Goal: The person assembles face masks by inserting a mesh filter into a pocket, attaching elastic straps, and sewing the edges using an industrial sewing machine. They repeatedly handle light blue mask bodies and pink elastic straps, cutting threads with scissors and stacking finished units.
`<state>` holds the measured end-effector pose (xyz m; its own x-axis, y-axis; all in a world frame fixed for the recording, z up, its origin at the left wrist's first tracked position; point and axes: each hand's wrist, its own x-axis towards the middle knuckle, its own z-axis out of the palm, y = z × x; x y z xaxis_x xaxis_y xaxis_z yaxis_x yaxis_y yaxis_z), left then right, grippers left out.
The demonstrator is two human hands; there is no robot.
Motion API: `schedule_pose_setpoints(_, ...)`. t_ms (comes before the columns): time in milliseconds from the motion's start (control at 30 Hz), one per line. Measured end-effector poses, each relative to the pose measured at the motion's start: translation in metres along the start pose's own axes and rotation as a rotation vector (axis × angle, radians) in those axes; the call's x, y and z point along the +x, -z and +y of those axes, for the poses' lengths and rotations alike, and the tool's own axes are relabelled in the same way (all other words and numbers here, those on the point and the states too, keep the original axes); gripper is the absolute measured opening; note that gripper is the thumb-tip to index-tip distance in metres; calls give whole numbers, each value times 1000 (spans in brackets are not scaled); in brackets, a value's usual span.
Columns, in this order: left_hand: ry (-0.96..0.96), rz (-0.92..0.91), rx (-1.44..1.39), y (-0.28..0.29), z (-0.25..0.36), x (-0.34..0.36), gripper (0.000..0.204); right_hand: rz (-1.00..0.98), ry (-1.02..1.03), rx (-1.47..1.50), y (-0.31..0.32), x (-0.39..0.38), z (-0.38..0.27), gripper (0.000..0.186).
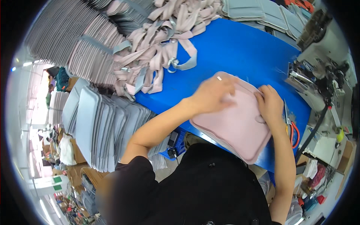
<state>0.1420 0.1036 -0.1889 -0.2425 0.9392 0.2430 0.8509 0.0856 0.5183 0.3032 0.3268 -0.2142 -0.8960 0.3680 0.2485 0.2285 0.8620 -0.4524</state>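
Note:
A pink padded panel (240, 123) with rounded corners lies at a slant over the near edge of the blue table, a paler layer showing along its rim. My right hand (270, 105) is closed on its right edge, the fingers curled at the border near the far corner. Over the upper left part of the panel is my left hand (215, 93), its fingers smeared by motion. Whether those fingers grip the panel or only pass over it, I cannot tell. A small dark oval mark or tab (259, 119) shows on the panel beside my right palm.
Pink and grey straps (150, 56) with metal hooks are heaped on the blue table (240, 45). Grey panels (97, 127) stand stacked at the left; more grey pieces (255, 13) lie at the back. At right are a sewing machine (318, 71) and red-handled scissors (295, 135).

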Motion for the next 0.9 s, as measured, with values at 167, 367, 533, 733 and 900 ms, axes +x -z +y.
schedule_pose_setpoints(167, 284, 439, 347, 105, 29, -63, 30, 38, -17, 46, 16, -26, 9, 15)
schedule_pose_setpoints(367, 919, 366, 1155, 238, 77, -191, 35, 3, -77, 45, 21, -27, 8, 15)
schedule_pose_setpoints(533, 1010, 370, 848, 279, 71, -245, 26, 48, -60, 108, 29, -21, -2, 28)
schedule_pose_setpoints(733, 626, 713, 1040, 237, 128, -166, 24, 54, 94, 581, 51, -32, -90, 59)
schedule_pose_setpoints(900, -36, 852, 640, 138, 208, -55, 40, -10, 260, 1033, 48, -43, -195, 67)
